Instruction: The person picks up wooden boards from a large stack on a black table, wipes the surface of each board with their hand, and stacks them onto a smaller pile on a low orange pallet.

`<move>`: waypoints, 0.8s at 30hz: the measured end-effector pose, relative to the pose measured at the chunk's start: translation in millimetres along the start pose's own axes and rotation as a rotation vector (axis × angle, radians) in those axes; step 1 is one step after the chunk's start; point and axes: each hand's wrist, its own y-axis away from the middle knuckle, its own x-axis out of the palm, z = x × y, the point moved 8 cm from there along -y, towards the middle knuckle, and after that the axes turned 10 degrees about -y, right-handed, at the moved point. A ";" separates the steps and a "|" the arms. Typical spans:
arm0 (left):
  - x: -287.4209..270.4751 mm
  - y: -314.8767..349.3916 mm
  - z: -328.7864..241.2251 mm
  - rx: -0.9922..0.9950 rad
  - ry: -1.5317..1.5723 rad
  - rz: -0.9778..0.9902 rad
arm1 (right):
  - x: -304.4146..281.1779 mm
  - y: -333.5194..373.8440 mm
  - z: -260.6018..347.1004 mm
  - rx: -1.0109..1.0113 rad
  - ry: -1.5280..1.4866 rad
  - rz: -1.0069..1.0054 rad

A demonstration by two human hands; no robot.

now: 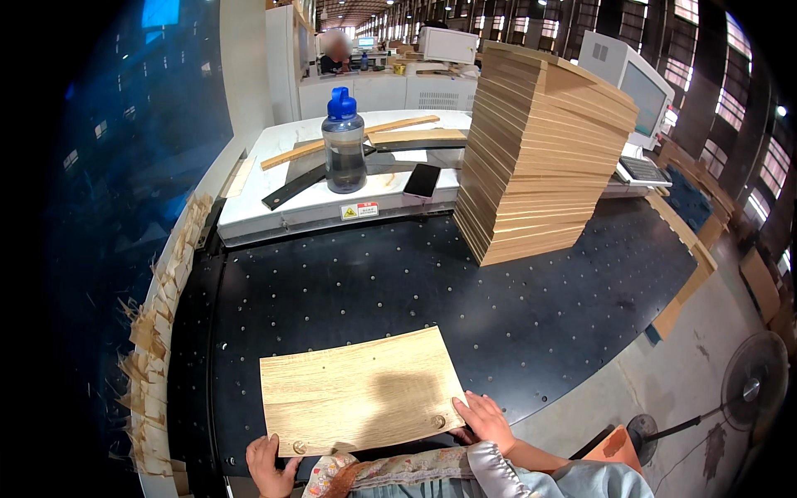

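A light wood-grain panel [359, 390] lies flat on the black perforated table [465, 307] close to me. Two round holes show along its near edge. My left hand [270, 465] grips the panel's near left corner. My right hand [484, 419] rests with spread fingers on the near right corner. Patterned sleeves cover both forearms at the lower edge.
A tall leaning stack of similar panels [538, 158] stands at the far right of the table. Behind it, a white machine top [290, 195] carries a blue-capped water bottle [344, 143], a dark phone [422, 179] and wood strips. Offcuts [162, 332] pile along the left edge; a fan [751, 382] stands right.
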 end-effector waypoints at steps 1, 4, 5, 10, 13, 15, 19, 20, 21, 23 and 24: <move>0.6 1.5 2.2 0.006 0.025 -0.004 | 0.6 0.6 0.1 -0.008 0.006 -0.005; -1.1 -2.1 1.5 -0.025 0.073 0.001 | 1.6 3.4 -3.0 -0.017 0.030 -0.003; -1.7 -2.9 0.1 -0.029 0.049 0.008 | 2.6 3.0 -3.6 -0.015 0.034 0.003; -11.4 -6.0 -8.5 -0.012 0.005 0.009 | 2.0 2.7 -4.4 0.000 0.014 0.023; -11.0 -6.6 -7.9 -0.007 -0.001 0.014 | -0.9 0.6 -1.0 0.009 -0.008 0.019; -10.9 -7.1 -7.9 -0.009 0.001 0.021 | -0.1 1.5 -1.5 0.021 -0.017 0.029; -10.5 -6.6 -6.3 -0.013 0.004 0.028 | 4.8 2.9 -3.5 0.014 0.004 0.050; -10.3 -6.3 -6.2 -0.014 0.006 0.030 | 5.6 3.7 -3.3 0.010 0.010 0.051; -10.2 -6.4 -6.0 -0.021 0.008 0.036 | 6.3 4.4 -3.3 0.007 0.015 0.052; -10.5 -6.5 -5.8 -0.034 0.011 0.048 | 8.6 5.0 -3.7 -0.003 0.030 0.063; -10.5 -6.6 -5.8 -0.040 0.011 0.054 | 9.5 5.1 -3.5 -0.008 0.037 0.068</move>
